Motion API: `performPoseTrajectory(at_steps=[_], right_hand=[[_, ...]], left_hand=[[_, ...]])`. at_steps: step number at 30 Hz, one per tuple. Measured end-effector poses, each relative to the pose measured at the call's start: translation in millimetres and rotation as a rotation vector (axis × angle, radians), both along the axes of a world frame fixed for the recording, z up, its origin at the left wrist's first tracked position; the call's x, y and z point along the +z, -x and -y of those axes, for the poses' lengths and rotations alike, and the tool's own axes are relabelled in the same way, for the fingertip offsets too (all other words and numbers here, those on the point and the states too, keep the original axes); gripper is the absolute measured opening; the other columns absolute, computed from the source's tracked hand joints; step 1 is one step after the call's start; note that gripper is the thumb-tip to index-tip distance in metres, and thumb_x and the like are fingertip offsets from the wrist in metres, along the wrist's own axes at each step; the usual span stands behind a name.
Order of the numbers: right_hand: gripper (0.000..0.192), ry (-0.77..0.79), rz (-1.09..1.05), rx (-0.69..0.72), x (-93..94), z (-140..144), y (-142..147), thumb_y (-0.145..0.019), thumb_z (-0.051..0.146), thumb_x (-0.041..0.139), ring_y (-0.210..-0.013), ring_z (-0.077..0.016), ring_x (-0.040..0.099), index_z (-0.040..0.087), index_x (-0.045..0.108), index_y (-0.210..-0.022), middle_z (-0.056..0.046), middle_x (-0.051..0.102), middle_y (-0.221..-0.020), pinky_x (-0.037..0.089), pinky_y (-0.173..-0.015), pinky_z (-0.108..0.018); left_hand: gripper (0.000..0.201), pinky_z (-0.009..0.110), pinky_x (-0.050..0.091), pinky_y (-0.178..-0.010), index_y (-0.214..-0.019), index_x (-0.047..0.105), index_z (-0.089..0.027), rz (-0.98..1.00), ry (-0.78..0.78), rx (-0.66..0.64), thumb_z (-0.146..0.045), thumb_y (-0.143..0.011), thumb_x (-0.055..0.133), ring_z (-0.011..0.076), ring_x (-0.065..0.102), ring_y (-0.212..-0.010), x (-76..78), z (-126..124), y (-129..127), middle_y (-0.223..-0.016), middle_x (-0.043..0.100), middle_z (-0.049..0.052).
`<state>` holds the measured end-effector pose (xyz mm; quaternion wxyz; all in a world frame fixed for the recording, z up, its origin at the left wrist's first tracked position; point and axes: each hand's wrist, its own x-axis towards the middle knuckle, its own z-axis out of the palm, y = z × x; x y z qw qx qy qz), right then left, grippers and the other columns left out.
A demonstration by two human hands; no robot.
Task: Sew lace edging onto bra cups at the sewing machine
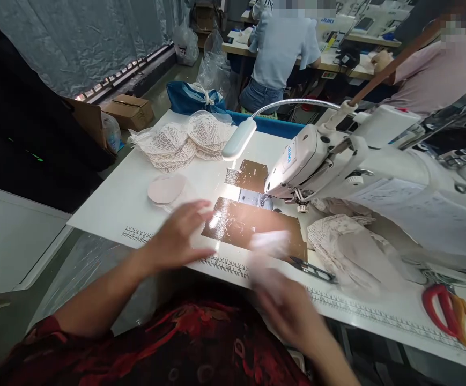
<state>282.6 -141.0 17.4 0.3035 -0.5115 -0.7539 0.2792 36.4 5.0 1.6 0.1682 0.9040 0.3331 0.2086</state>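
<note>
We see a small pale piece [272,244] at the fingertips of our right hand [275,287], in front of the sewing machine [293,155]. Both the piece and the fingers are blurred, so we cannot tell how far that grip is closed or whether it has hold of the piece. Our left hand [182,233] is open over the desk [108,206], its thumb and fingers spread apart and its grip bare. Its fingertips are just beside the left end of a shiny brown sheet [252,222], and the pale piece shows in front of that sheet.

At the sheet's right end we have dark snips [315,269], and beyond them crumpled lace cloth [345,246]. Red and orange scissors [453,316] lie near the right end of the desk. Past our left hand lies a pale oval pad [166,188], with stacked lace cups [188,139] behind it. A white lamp [238,139] hangs between these cups and the machine. Farther off, a person in a light blue top [283,48] sits at another desk.
</note>
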Motion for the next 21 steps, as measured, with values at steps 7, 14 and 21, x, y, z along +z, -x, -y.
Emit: performPoseTrajectory(at_steps=[7, 14, 21], right_hand=[[0.014, -0.245, -0.023, -0.066, -13.9, -35.8, 15.1, -0.078, 0.01, 0.053, -0.062, -0.0122, 0.057, 0.022, 0.05, -0.071, -0.002, 0.064, -0.079, 0.041, -0.054, -0.022], [0.015, -0.013, -0.255, -0.405, -12.6, -41.7, 5.3, -0.079, 0.021, 0.064, -0.065, -0.0136, 0.057, 0.022, 0.052, -0.071, 0.001, 0.062, -0.073, 0.044, -0.06, -0.024], [0.03, 0.816, -0.924, -0.098, -40.2, -49.9, 15.2, -0.071, 0.044, 0.075, -0.057, -0.0103, 0.05, 0.019, 0.059, -0.08, 0.003, 0.058, -0.067, 0.041, -0.054, -0.022]], left_hand=[[0.036, 0.029, 0.05, -0.077, -0.112, 0.062, -0.017, 0.024, 0.296, -0.045, -0.014, -0.078, 0.05, 0.0189, 0.064, -0.087, 2.8, 20.9, -10.0, -0.098, 0.068, 0.006], [0.035, 0.027, 0.049, -0.07, -0.117, 0.062, -0.014, 0.356, 0.987, -0.28, -0.033, -0.094, 0.044, 0.017, 0.063, -0.075, -0.9, 18.5, -6.5, -0.082, 0.067, 0.006], [0.082, 0.026, 0.049, -0.07, -0.15, 0.023, -0.027, 0.55, 1.097, -0.307, -0.041, -0.083, 0.066, 0.013, 0.058, -0.076, -2.8, 26.9, -26.0, -0.101, 0.06, 0.007]])
